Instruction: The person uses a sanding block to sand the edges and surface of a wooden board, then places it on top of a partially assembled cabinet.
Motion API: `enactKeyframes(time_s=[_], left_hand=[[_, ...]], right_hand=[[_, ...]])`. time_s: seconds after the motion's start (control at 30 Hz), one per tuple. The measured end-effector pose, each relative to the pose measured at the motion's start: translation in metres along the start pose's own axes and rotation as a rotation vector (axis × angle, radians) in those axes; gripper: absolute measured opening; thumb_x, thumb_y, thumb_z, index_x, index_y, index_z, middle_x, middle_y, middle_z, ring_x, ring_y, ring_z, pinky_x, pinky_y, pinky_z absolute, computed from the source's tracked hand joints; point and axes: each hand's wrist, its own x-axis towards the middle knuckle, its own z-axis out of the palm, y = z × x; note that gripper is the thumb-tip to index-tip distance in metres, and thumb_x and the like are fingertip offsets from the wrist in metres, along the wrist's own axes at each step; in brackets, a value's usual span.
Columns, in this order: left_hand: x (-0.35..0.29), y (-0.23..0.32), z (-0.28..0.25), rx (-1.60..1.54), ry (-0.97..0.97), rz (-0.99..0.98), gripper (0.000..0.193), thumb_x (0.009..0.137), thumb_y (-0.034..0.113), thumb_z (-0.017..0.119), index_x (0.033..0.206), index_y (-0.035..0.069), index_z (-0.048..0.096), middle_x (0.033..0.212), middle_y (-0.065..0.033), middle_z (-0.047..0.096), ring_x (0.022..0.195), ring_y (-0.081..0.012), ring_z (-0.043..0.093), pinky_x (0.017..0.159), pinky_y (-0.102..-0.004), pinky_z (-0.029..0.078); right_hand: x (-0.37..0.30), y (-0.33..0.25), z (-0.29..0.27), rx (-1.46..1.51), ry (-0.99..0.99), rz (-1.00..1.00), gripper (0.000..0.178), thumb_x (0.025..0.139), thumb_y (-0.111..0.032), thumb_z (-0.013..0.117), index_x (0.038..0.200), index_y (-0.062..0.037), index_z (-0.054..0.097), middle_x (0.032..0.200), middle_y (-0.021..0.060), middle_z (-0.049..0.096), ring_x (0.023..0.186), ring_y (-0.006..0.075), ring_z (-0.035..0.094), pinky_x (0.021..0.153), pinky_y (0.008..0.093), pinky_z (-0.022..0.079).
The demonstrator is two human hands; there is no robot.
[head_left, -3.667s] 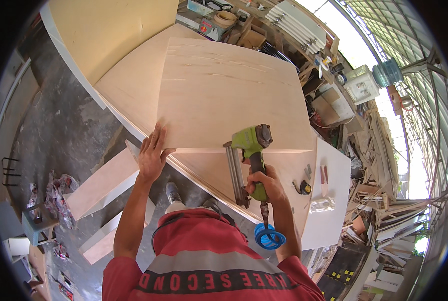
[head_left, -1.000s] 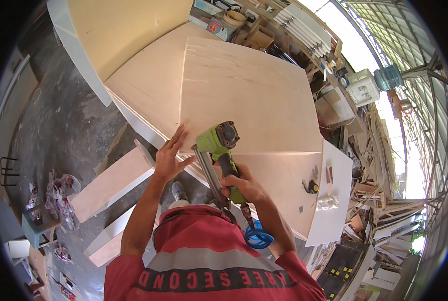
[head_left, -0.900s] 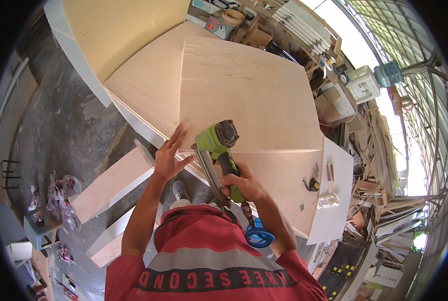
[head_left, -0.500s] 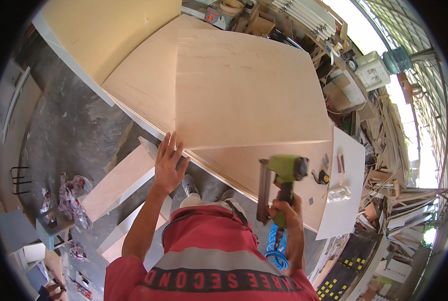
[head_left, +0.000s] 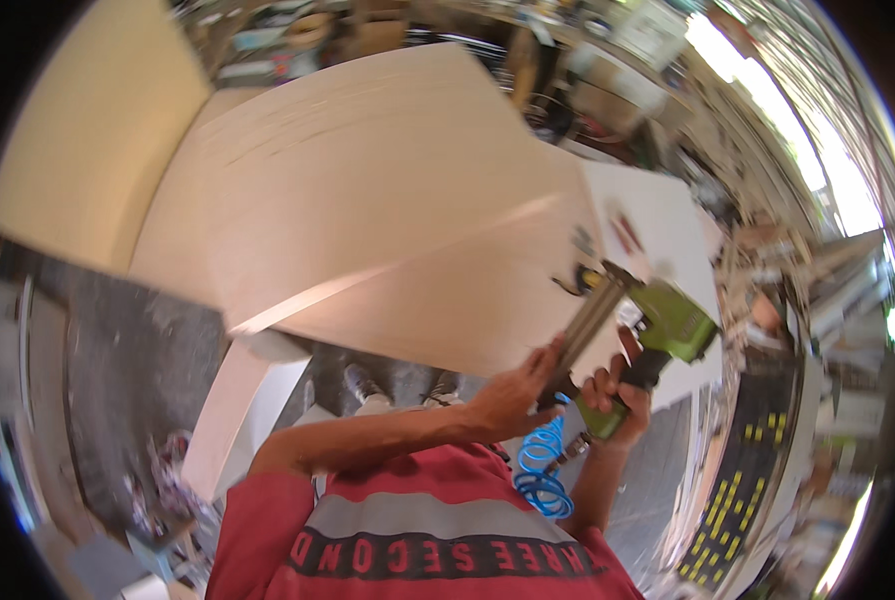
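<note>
A green and black nail gun (head_left: 675, 322) is held in front of me at the right, its long magazine slanting between my hands. My right hand (head_left: 622, 402) is wrapped round its handle. Closed on the lower end of the magazine is my left hand (head_left: 515, 398), that forearm crossing my body. A coiled blue air hose (head_left: 539, 478) hangs below the handle. Beyond my hands a pale plywood sheet (head_left: 367, 170) lies over a larger wooden panel (head_left: 457, 290). A small yellow and black tape measure (head_left: 589, 278) sits near the gun's nose. The picture is somewhat blurred.
A white board (head_left: 647, 205) adjoins the panel at the right. At the left stands a large yellowish panel (head_left: 97, 140); a plywood box piece (head_left: 225, 410) is on the floor below. Cluttered shelves line the back, and scrap wood (head_left: 767, 260) is piled at the right.
My left hand has left the plywood edge and moved right onto the nail gun's magazine. The gun has moved right and tilted. The whole view has turned toward the right.
</note>
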Motion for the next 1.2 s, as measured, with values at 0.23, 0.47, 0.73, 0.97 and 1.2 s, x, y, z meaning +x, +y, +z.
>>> enactKeyframes(time_s=[0.23, 0.47, 0.73, 0.97, 1.2], left_hand=[[0.052, 0.023, 0.038, -0.035, 0.308, 0.059, 0.096, 0.068, 0.007, 0.082, 0.154, 0.001, 0.039, 0.109, -0.0162, 0.066, 0.086, -0.0267, 0.073, 0.072, -0.0356, 0.059], [0.085, 0.027, 0.067, 0.146, 0.286, 0.164, 0.086, 0.069, 0.01, 0.086, 0.145, -0.004, 0.049, 0.116, -0.0205, 0.07, 0.086, -0.0284, 0.075, 0.072, -0.0359, 0.06], [0.094, 0.018, 0.076, -0.134, 0.261, 0.06, 0.067, 0.088, 0.025, 0.075, 0.142, -0.005, 0.051, 0.136, -0.024, 0.06, 0.113, -0.0351, 0.067, 0.089, -0.0428, 0.057], [0.144, -0.003, 0.078, -1.426, 0.528, -0.498, 0.094, 0.095, 0.072, 0.033, 0.154, -0.001, 0.031, 0.146, -0.0263, 0.049, 0.133, -0.0407, 0.051, 0.107, -0.0525, 0.043], [0.146, -0.032, 0.101, -1.415, 0.44, -0.559, 0.076, 0.099, 0.063, 0.036, 0.139, 0.0, 0.049, 0.133, -0.0246, 0.059, 0.122, -0.038, 0.059, 0.102, -0.0507, 0.047]], right_hand=[[0.004, -0.022, -0.035, 0.259, 0.064, -0.109, 0.077, 0.077, -0.002, 0.056, 0.15, 0.0085, 0.033, 0.074, 0.0072, 0.052, 0.055, 0.0147, 0.048, 0.056, 0.0325, 0.043], [0.008, -0.039, -0.082, 0.347, 0.046, -0.259, 0.081, 0.08, -0.008, 0.058, 0.153, 0.0093, 0.027, 0.079, 0.0079, 0.055, 0.057, 0.0129, 0.049, 0.057, 0.031, 0.041], [0.014, -0.049, -0.11, 0.492, 0.123, -0.365, 0.078, 0.081, -0.01, 0.057, 0.151, 0.0107, 0.03, 0.078, 0.0069, 0.054, 0.057, 0.0112, 0.049, 0.057, 0.029, 0.043], [0.016, -0.047, -0.112, 0.52, 0.152, -0.32, 0.077, 0.078, -0.009, 0.055, 0.15, 0.0066, 0.034, 0.076, 0.0051, 0.054, 0.056, 0.0107, 0.047, 0.057, 0.0284, 0.042], [0.013, -0.049, -0.104, 0.246, 0.181, -0.288, 0.074, 0.078, -0.005, 0.057, 0.149, 0.0065, 0.037, 0.073, 0.0044, 0.052, 0.054, 0.0132, 0.049, 0.055, 0.031, 0.042]])
